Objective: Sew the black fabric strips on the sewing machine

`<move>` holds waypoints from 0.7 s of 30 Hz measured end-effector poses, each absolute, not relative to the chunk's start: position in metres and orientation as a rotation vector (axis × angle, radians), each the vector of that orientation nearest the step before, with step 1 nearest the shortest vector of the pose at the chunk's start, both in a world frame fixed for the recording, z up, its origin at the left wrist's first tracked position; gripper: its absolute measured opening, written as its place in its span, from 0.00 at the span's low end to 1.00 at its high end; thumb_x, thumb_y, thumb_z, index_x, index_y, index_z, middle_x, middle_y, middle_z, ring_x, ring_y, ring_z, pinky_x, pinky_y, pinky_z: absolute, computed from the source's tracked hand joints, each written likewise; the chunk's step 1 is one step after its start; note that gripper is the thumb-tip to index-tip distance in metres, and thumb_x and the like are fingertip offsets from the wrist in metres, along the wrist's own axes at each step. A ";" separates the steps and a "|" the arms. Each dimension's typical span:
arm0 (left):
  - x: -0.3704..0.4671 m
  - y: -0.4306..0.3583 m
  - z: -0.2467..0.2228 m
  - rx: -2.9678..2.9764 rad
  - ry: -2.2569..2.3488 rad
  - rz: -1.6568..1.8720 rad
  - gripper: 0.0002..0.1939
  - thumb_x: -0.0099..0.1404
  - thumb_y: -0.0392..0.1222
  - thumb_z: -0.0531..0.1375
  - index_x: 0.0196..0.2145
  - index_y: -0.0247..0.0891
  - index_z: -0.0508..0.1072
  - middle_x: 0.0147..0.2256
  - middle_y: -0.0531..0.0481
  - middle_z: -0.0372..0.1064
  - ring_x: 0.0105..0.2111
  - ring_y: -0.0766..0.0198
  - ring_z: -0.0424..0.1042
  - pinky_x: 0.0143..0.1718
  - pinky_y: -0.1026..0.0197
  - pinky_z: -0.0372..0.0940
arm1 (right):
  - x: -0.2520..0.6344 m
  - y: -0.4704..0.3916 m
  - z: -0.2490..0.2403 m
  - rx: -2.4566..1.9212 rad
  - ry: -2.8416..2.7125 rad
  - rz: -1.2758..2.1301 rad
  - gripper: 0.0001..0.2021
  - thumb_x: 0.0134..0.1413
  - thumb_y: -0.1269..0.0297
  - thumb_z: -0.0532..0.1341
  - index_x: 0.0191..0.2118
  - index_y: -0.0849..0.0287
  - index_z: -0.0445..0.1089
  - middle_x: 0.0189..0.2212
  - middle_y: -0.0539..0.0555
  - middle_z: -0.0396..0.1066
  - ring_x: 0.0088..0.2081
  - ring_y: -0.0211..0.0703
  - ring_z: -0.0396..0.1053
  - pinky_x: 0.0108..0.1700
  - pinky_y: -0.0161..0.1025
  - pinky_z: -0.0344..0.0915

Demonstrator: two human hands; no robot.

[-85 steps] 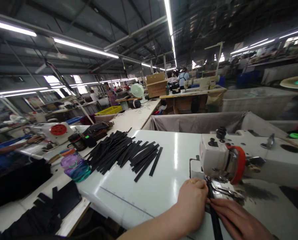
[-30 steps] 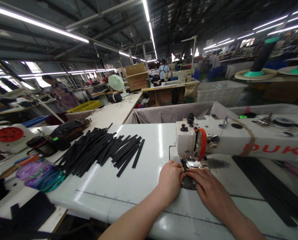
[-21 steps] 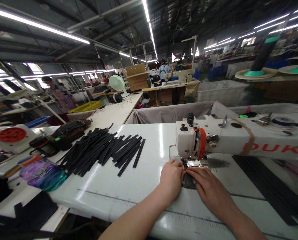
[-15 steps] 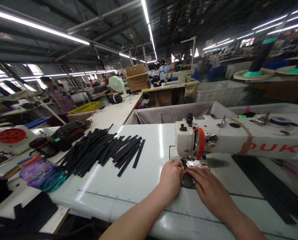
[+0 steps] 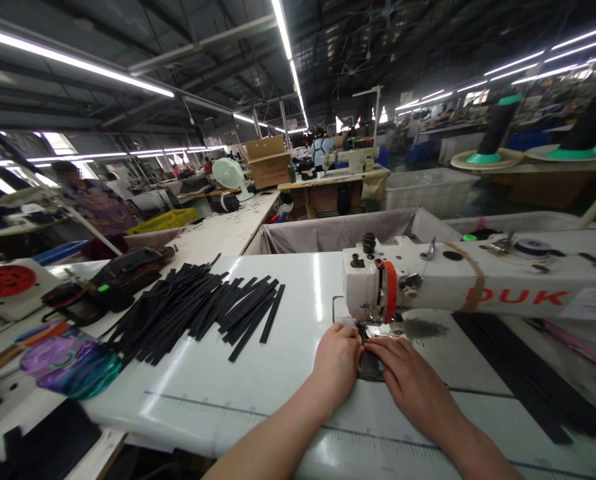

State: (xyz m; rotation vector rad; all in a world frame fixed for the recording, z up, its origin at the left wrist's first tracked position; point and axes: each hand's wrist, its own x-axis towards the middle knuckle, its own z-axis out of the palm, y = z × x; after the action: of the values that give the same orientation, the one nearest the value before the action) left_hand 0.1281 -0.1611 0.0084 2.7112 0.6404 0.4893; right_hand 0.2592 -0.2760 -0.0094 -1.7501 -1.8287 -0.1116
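Under the head of the white sewing machine [image 5: 428,283] lies a small dark piece [image 5: 371,366], partly covered by fingers. My left hand [image 5: 339,360] is closed at the left side of the needle area, fingers curled on the edge of that piece. From the right, my right hand [image 5: 403,367] presses its fingers together on the same piece, fingertips close to my left hand. The presser foot is mostly hidden behind the fingers. Many black strips [image 5: 173,310] lie in a loose pile on the table left of the machine.
Long black bands [image 5: 513,373] lie right of the needle area. A purple and teal pouch [image 5: 71,363] sits at the left edge. Behind the table are a cloth-lined bin [image 5: 338,230], a fan [image 5: 229,175] and a cardboard box [image 5: 268,162]. A person [image 5: 95,203] is at far left.
The view has shifted slightly, so the machine and strips appear a little further left. Both hands keep nearly the same place at the needle area.
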 end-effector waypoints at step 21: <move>0.131 -0.129 0.004 2.500 0.738 0.663 0.24 0.55 0.51 0.70 0.46 0.38 0.75 0.54 0.41 0.64 0.58 0.47 0.60 0.60 0.44 0.56 | 0.313 -0.331 0.004 -2.282 -1.388 -0.576 0.12 0.61 0.70 0.49 0.40 0.64 0.69 0.36 0.67 0.68 0.36 0.60 0.67 0.39 0.59 0.66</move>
State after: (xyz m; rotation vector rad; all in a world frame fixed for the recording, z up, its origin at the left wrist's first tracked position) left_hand 0.1314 -0.1293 0.0043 2.4999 0.7380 0.6626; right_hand 0.3127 -0.3312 0.0043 -2.2821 -1.3884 -0.5757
